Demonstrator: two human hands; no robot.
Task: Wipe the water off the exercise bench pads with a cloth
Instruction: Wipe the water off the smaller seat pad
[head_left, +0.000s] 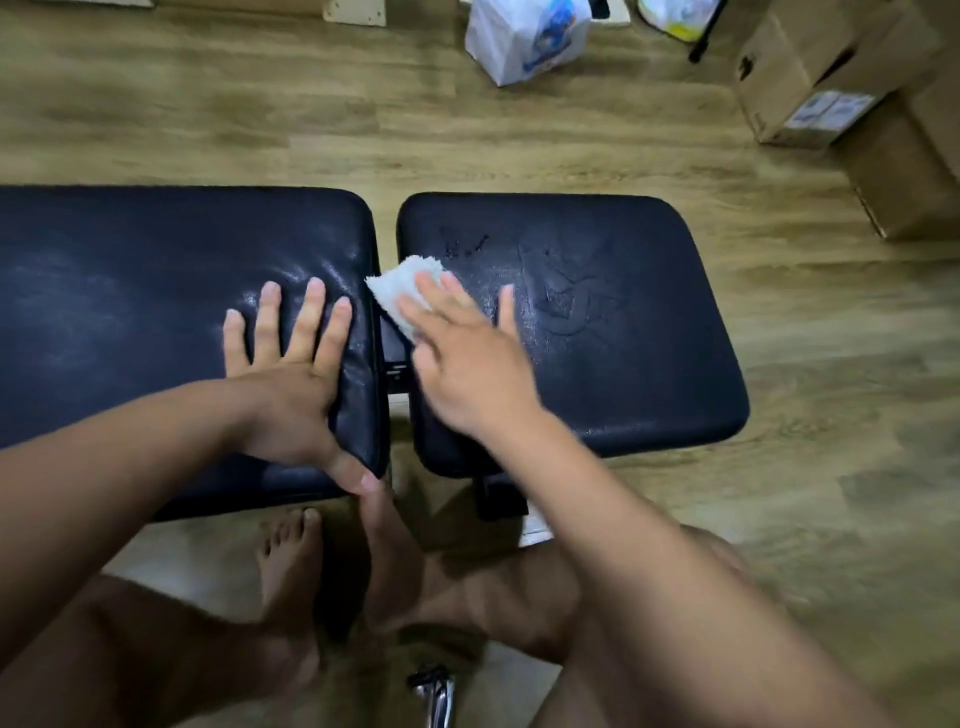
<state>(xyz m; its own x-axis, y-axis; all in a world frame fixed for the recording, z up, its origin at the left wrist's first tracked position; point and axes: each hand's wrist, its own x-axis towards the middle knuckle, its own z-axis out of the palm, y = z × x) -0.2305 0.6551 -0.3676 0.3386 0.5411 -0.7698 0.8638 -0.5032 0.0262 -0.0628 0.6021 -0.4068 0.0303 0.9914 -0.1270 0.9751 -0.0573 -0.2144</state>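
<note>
Wood-plank floor (571, 135) fills the view around two black padded cushions set end to end with a narrow gap between them. The long pad (130, 291) runs off toward 9 o'clock, and the short pad (649, 338) sits toward 3 o'clock. Cardboard boxes (821, 78) stand stacked at 1 to 2 o'clock, and a white plastic bag (519, 36) rests on the floor at 12 o'clock. Your left hand (291, 384) lies flat on the long pad's right end, with the fingers straight and spread and the thumb hooked over the near corner; it holds nothing. Your right hand (467, 358), slightly blurred, presses down with outstretched fingers on a folded white cloth (402, 291). The thumb points toward 1 o'clock. The cloth lies on the short pad's left edge, near centre frame, and one corner juts over the gap toward the long pad. Wet streaks and droplets (566, 306) glisten on the short pad just to the 3 o'clock side of your right hand. Your bare feet (291, 566) rest on the floor at 6 o'clock, below the pads.
</note>
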